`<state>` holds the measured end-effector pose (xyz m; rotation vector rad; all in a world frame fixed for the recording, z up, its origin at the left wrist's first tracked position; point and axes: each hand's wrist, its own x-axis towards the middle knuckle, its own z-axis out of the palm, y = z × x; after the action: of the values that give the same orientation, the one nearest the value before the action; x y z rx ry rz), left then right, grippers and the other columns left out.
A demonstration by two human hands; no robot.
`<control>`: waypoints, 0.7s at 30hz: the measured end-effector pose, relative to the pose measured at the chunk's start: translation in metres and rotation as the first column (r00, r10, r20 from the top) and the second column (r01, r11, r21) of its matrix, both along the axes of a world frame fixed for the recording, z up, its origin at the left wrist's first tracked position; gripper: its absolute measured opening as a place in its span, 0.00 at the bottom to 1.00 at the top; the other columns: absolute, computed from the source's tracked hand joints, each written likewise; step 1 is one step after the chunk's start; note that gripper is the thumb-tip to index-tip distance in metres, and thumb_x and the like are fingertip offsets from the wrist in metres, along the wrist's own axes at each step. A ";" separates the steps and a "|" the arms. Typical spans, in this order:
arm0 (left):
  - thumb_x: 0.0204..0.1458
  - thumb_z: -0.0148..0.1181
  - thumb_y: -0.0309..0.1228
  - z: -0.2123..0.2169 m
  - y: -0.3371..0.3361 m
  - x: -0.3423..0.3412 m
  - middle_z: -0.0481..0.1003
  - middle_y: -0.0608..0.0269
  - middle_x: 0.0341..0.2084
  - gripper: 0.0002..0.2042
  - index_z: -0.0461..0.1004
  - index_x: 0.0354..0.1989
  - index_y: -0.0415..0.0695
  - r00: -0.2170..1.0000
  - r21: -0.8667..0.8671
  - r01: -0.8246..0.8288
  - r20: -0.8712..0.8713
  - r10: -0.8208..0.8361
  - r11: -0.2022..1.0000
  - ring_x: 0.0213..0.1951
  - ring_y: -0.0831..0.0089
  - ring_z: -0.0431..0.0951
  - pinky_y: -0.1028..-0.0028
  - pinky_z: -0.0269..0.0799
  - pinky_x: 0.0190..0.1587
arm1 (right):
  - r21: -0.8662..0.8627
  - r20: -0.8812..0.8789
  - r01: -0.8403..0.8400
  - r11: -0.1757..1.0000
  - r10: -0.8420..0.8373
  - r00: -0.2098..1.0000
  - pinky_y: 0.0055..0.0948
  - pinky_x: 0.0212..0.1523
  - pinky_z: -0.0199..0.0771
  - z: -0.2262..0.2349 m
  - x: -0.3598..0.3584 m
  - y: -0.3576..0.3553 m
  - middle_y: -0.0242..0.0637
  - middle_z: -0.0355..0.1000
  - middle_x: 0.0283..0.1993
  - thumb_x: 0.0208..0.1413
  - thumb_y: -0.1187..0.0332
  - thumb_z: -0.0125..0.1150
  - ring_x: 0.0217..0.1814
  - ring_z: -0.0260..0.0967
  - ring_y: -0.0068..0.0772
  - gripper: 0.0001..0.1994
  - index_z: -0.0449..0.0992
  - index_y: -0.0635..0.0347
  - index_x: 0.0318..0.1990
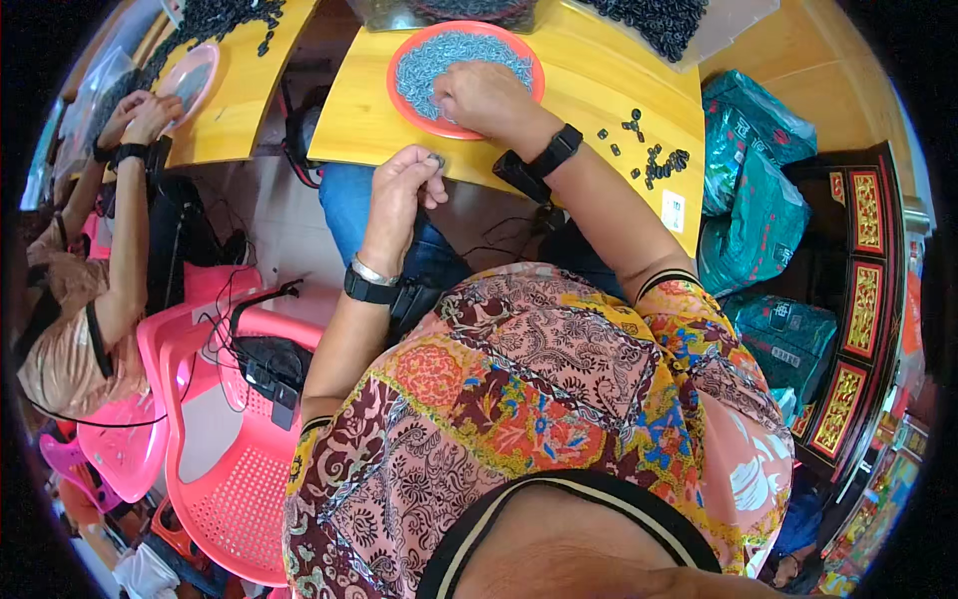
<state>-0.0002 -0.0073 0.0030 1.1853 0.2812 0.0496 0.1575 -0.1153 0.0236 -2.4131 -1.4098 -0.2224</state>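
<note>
Two hands work at a yellow wooden counter (pixel 599 70), with the orange tray (pixel 399 75) as the landmark. Far left of the tray, a co-worker (pixel 95 260) sits on a pink chair (pixel 215 469) at a second yellow board, hands by a pink tray (pixel 190 75). Just below the orange tray's left rim, the left hand (pixel 404 185) is pinched narrow on a small grey part (pixel 436 160) at the counter's near edge; its long axis is too small to tell. The right hand (pixel 484 95) rests curled in the tray's heap of grey parts (pixel 449 55); what it grips cannot be told. Right of the tray, loose black rings (pixel 649 155) lie scattered on bare board. Beyond the counter's right edge stand green bags (pixel 748 190).
</note>
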 end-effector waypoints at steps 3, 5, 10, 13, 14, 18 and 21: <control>0.53 0.49 0.28 -0.001 -0.001 0.001 0.69 0.69 0.15 0.07 0.70 0.25 0.43 1.000 -0.002 -0.006 0.002 0.006 1.000 0.18 0.82 0.68 0.84 0.60 0.21 | -0.026 0.021 0.045 0.999 -0.045 0.999 0.43 0.36 0.69 -0.003 0.006 -0.003 0.41 0.72 0.32 0.46 0.67 0.52 0.37 0.70 0.45 0.06 0.74 0.55 0.28; 0.53 0.49 0.28 -0.002 0.000 0.001 0.69 0.69 0.15 0.07 0.70 0.24 0.43 1.000 -0.002 -0.006 -0.002 0.006 1.000 0.18 0.82 0.68 0.84 0.60 0.21 | -0.030 0.038 0.074 0.997 -0.073 0.997 0.43 0.35 0.69 -0.004 0.008 -0.006 0.42 0.72 0.32 0.47 0.68 0.50 0.36 0.70 0.45 0.06 0.73 0.56 0.26; 0.53 0.48 0.28 -0.004 0.003 0.001 0.70 0.65 0.17 0.06 0.69 0.27 0.41 0.999 0.035 0.025 -0.021 -0.024 0.999 0.19 0.77 0.70 0.81 0.63 0.23 | 0.048 -0.102 0.174 0.984 -0.168 0.980 0.40 0.31 0.69 0.001 0.010 -0.012 0.43 0.71 0.28 0.45 0.69 0.51 0.31 0.70 0.44 0.06 0.71 0.60 0.27; 0.52 0.49 0.27 -0.002 -0.001 0.001 0.69 0.69 0.15 0.07 0.70 0.24 0.43 1.000 -0.001 -0.008 -0.007 0.008 1.000 0.18 0.82 0.68 0.84 0.60 0.21 | 0.141 -0.260 0.186 0.972 -0.144 0.955 0.30 0.30 0.69 0.001 0.021 -0.020 0.37 0.71 0.24 0.45 0.70 0.55 0.27 0.70 0.33 0.05 0.72 0.62 0.28; 0.52 0.49 0.27 -0.001 -0.001 0.001 0.69 0.69 0.15 0.07 0.70 0.24 0.43 1.000 -0.001 -0.006 -0.007 0.006 1.000 0.18 0.82 0.68 0.84 0.60 0.21 | 0.142 -0.259 0.187 0.972 -0.146 0.955 0.30 0.30 0.69 -0.003 0.025 -0.020 0.37 0.71 0.24 0.45 0.70 0.55 0.27 0.70 0.33 0.05 0.72 0.62 0.28; 0.52 0.49 0.27 0.000 -0.002 0.001 0.69 0.69 0.15 0.07 0.70 0.24 0.43 1.000 0.007 -0.001 -0.014 0.001 1.000 0.18 0.82 0.68 0.84 0.60 0.21 | 0.397 -0.655 0.285 0.872 0.052 0.754 0.19 0.30 0.67 -0.009 0.029 -0.022 0.27 0.69 0.25 0.48 0.74 0.57 0.27 0.66 0.18 0.06 0.75 0.64 0.34; 0.52 0.49 0.27 0.000 -0.001 0.001 0.69 0.69 0.15 0.07 0.70 0.25 0.43 1.000 0.012 0.005 -0.016 -0.005 1.000 0.18 0.82 0.68 0.84 0.60 0.21 | 0.417 -0.748 0.278 0.866 0.153 0.645 0.18 0.30 0.67 0.000 0.030 -0.025 0.26 0.70 0.26 0.50 0.75 0.56 0.28 0.65 0.16 0.07 0.76 0.64 0.37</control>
<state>0.0005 -0.0082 0.0030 1.1989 0.2929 0.0373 0.1873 -0.1404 0.0232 -1.7502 -0.7286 0.3632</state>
